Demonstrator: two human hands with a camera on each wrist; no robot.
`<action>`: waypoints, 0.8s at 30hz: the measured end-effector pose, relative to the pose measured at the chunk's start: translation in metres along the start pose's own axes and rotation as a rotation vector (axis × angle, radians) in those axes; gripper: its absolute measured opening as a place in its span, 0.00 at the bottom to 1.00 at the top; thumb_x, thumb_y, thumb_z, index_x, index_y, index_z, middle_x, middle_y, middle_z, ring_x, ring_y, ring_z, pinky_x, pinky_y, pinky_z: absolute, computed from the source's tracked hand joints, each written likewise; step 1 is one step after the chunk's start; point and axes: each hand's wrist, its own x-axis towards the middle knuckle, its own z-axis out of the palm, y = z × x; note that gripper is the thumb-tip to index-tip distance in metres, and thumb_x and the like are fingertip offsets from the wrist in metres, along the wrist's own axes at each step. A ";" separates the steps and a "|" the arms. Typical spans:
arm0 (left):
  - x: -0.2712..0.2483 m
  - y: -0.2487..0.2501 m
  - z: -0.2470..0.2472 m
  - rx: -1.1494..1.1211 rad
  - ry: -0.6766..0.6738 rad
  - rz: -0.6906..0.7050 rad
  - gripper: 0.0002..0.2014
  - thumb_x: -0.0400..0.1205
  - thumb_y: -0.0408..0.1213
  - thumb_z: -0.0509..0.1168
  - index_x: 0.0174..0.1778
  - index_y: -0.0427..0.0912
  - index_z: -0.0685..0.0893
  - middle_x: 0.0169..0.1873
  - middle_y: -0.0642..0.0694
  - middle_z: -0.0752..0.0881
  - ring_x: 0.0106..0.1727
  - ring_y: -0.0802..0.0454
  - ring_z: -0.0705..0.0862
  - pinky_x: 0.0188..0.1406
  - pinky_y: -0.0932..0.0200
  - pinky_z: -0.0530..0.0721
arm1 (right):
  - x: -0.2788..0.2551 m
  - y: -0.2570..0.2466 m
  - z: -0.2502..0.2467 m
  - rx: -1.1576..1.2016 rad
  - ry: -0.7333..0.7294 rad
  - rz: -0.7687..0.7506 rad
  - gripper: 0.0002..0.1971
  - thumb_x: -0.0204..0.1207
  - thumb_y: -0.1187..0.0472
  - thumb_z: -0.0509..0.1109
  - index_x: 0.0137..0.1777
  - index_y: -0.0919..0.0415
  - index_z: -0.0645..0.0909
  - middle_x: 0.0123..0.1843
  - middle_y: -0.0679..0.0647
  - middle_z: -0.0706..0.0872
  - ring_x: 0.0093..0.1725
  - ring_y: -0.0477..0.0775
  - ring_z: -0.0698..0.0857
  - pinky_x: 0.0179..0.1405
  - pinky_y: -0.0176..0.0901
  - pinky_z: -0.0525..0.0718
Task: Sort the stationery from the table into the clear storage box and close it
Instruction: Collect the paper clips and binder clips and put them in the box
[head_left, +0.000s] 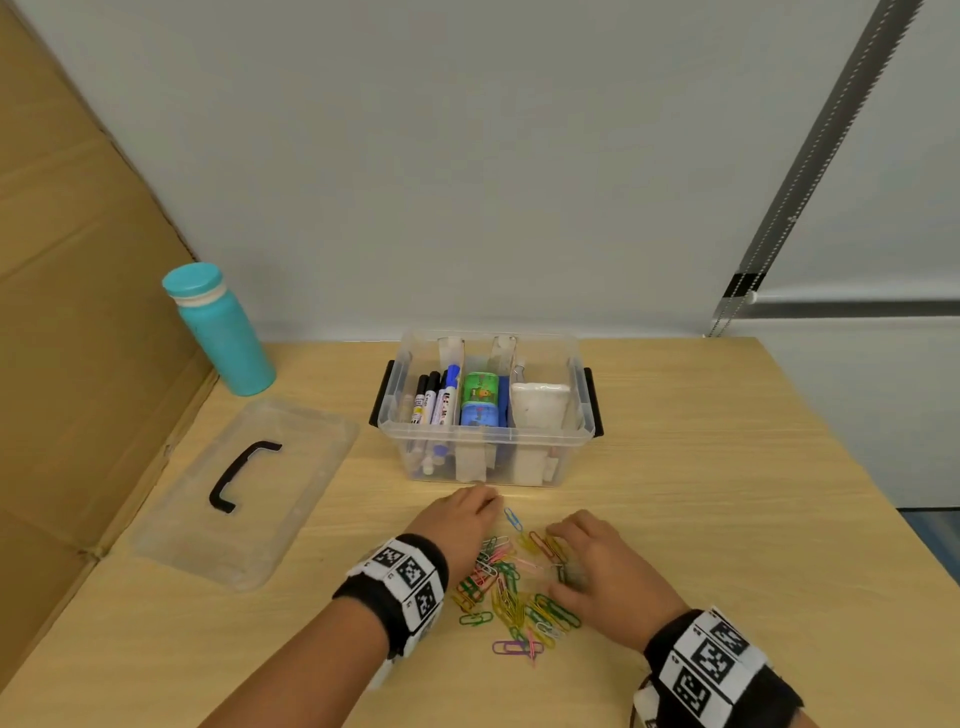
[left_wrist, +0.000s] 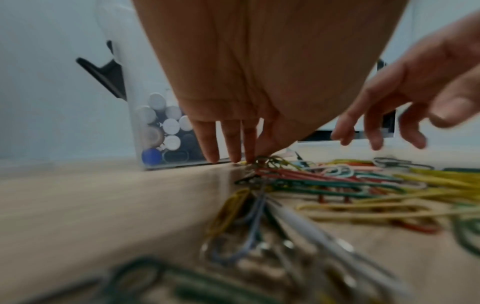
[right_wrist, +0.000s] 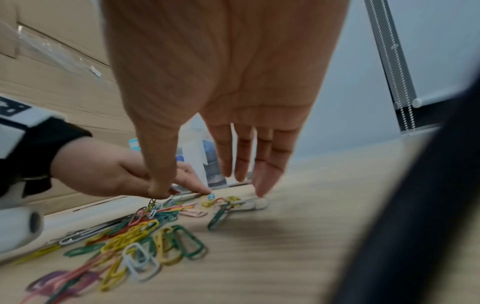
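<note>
A heap of coloured paper clips (head_left: 511, 590) (left_wrist: 324, 179) (right_wrist: 135, 232) lies on the wooden table, in front of the open clear storage box (head_left: 483, 434) (left_wrist: 155, 133). The box holds markers (head_left: 435, 397), green and blue items and a white pack in separate compartments. My left hand (head_left: 465, 522) (left_wrist: 231, 144) rests at the heap's left far edge, its straight fingers touching the table near the box. Over the heap's right side my right hand (head_left: 587, 556) (right_wrist: 233, 148) spreads palm down; its thumb touches clips. Neither hand visibly grips anything.
The clear lid (head_left: 249, 493) with a black handle lies flat left of the box. A teal bottle (head_left: 223, 332) stands at the back left by a cardboard sheet (head_left: 78, 312). The table edge (head_left: 841, 447) runs down the right side.
</note>
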 end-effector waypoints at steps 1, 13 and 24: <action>-0.005 -0.001 0.002 -0.005 0.010 -0.014 0.35 0.77 0.23 0.57 0.82 0.41 0.55 0.77 0.43 0.61 0.77 0.44 0.62 0.75 0.52 0.67 | -0.004 0.002 0.000 -0.007 -0.027 0.060 0.41 0.67 0.36 0.72 0.77 0.50 0.63 0.66 0.44 0.67 0.67 0.46 0.70 0.69 0.41 0.75; -0.043 -0.002 0.014 -0.129 0.031 -0.028 0.29 0.78 0.46 0.67 0.75 0.51 0.70 0.67 0.50 0.70 0.67 0.49 0.69 0.66 0.52 0.74 | 0.015 -0.027 0.034 -0.029 -0.124 0.163 0.38 0.65 0.42 0.77 0.72 0.45 0.63 0.64 0.52 0.63 0.63 0.58 0.74 0.64 0.50 0.77; -0.042 -0.005 0.009 -0.191 0.076 -0.080 0.15 0.84 0.40 0.59 0.66 0.49 0.82 0.57 0.45 0.80 0.59 0.46 0.80 0.58 0.54 0.77 | 0.022 -0.029 0.035 -0.084 -0.010 0.082 0.13 0.81 0.65 0.58 0.63 0.56 0.73 0.61 0.54 0.75 0.55 0.59 0.81 0.48 0.46 0.76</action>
